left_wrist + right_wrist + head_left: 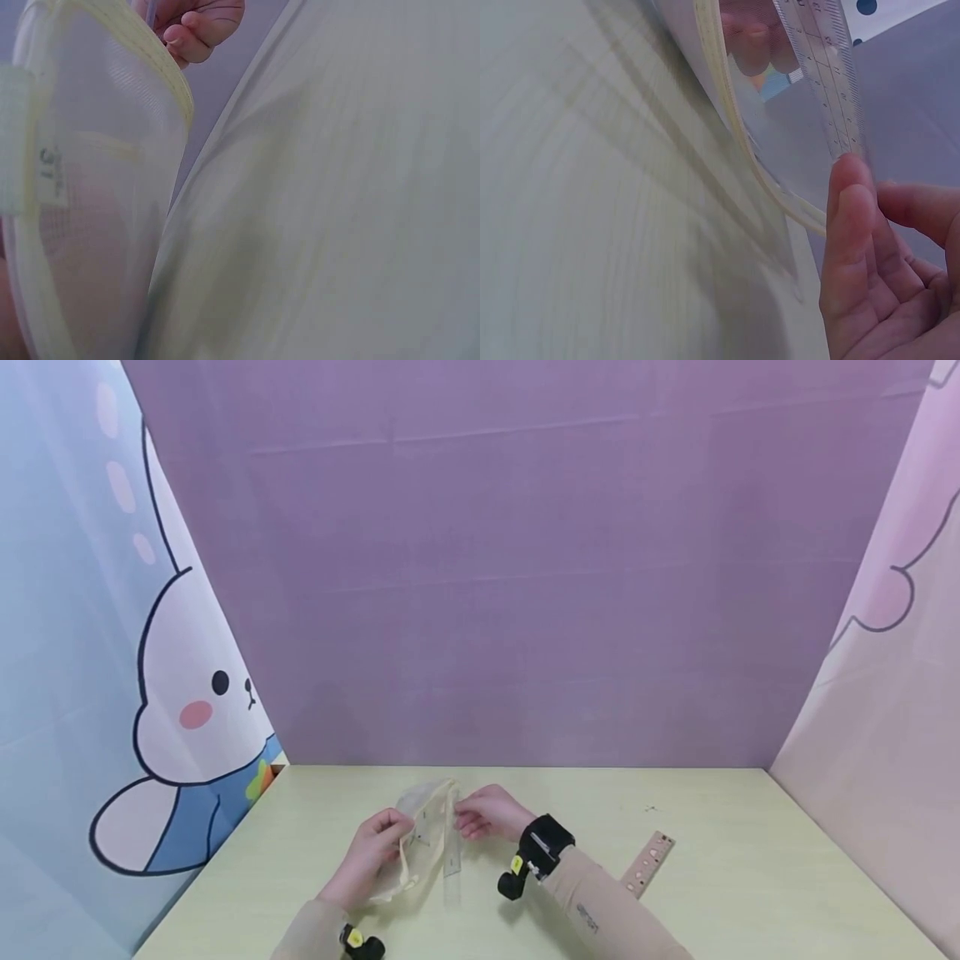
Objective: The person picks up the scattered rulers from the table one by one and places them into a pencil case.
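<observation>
My left hand pinches the edge of a see-through mesh zip pouch with cream trim, tilted up off the table with its mouth toward the right. In the left wrist view the pouch's mesh wall fills the left side, and a small printed label shows on it. My right hand pinches one end of a clear ruler between thumb and fingers. The ruler stands by the pouch's cream zip edge, overlapping the mouth in the right wrist view. Left fingers show behind the mesh there.
A pinkish strip with holes lies on the pale table, partly hidden by my right forearm. Tiny dark specks lie farther back. A purple curtain hangs behind the table, with printed cloth on both sides.
</observation>
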The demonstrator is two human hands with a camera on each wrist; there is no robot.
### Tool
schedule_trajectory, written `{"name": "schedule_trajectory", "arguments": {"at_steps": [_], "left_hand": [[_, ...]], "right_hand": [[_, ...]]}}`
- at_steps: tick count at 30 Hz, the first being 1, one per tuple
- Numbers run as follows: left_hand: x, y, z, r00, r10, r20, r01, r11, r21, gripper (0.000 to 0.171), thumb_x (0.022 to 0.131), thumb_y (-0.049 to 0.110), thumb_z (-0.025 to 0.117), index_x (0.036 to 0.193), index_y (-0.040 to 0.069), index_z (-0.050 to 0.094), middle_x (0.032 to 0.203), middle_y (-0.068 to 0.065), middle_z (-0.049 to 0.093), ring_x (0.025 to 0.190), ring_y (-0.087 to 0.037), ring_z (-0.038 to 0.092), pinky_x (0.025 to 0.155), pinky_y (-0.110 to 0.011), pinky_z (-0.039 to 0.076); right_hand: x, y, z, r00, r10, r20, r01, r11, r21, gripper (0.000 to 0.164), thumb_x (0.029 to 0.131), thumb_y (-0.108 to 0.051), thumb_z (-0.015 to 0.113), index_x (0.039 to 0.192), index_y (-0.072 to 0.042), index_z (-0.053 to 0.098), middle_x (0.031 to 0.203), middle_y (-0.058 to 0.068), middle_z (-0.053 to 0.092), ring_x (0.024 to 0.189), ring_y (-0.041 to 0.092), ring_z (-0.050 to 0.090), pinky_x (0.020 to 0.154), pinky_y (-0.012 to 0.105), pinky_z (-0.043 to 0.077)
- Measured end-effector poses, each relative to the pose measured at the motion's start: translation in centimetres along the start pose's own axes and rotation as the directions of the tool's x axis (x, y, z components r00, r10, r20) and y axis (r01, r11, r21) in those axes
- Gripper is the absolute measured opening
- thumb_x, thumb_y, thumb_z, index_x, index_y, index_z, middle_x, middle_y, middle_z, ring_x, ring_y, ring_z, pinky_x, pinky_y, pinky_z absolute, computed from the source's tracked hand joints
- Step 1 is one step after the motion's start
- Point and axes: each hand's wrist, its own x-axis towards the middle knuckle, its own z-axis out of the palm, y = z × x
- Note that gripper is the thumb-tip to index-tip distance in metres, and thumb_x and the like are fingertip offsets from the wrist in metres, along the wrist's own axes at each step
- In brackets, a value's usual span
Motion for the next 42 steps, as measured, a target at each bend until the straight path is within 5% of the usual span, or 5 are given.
{"name": "schedule_trajectory", "arguments": {"at_steps": [34, 42], "left_hand": [[-0.2, 0.4, 0.4, 1.0, -0.014, -0.001, 0.014, 1.0, -0.002, 0.016, 0.09, 0.016, 0.066, 0.095, 0.002, 0.061, 0.105, -0.014, 0.06, 0.096, -0.026, 0.055, 0.072, -0.03, 0.047], [-0.2, 0.5, 0.4, 1.0, 0.002, -0.01, -0.002, 1.0, 0.01, 0.017, 0.088, 0.016, 0.068, 0.093, 0.0, 0.062, 0.088, -0.003, 0.057, 0.078, -0.016, 0.05, 0.064, -0.026, 0.043]], "right_hand": [[1.7, 0.1, 2.9, 0.998, -0.006, -0.067, 0.004, 1.0, -0.029, 0.018, 0.089, -0.008, 0.064, 0.085, 0.009, 0.068, 0.069, 0.014, 0.069, 0.05, 0.011, 0.062, 0.046, 0.02, 0.049], [1.8, 0.4, 3.3, 0.994, 0.0, -0.112, -0.012, 0.994, -0.104, 0.014, 0.087, -0.004, 0.064, 0.08, 0.008, 0.066, 0.068, 0.016, 0.069, 0.048, 0.012, 0.061, 0.042, 0.019, 0.046]]}}
